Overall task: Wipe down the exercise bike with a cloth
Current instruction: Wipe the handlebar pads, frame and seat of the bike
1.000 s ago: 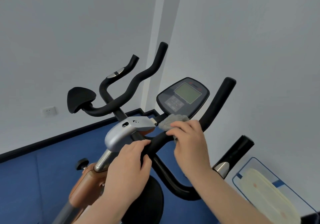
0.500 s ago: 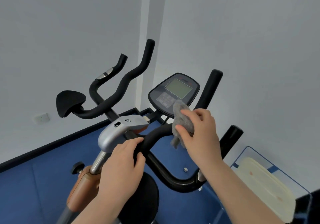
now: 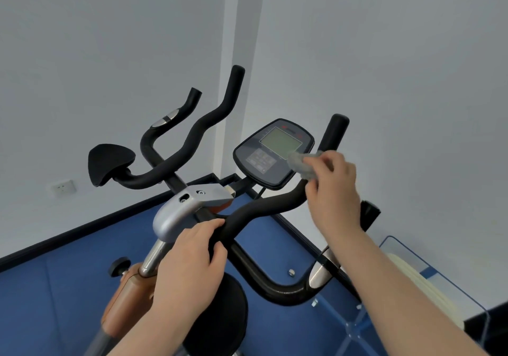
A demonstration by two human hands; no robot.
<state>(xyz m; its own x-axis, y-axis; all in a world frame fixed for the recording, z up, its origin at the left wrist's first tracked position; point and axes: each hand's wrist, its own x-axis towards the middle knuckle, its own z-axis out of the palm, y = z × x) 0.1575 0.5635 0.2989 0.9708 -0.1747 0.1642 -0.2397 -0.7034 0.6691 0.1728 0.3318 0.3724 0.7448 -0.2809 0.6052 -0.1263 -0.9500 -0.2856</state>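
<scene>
The grey cloth (image 3: pixel 302 163) lies against the lower right edge of the exercise bike's console (image 3: pixel 272 155), pinched in the curled fingers of the right hand (image 3: pixel 334 190); it is blurred, so its exact contact is probably on the panel's rim. The left hand (image 3: pixel 189 262) wraps its fingers around the black foam handlebar (image 3: pixel 264 207), just beside the silver stem bracket (image 3: pixel 184 210).

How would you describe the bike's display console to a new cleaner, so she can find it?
Start at the black foam handlebars. Between them sits the dark oval plastic console, tilted toward the rider. Alone among the black bars, it bears a pale green screen.
</scene>
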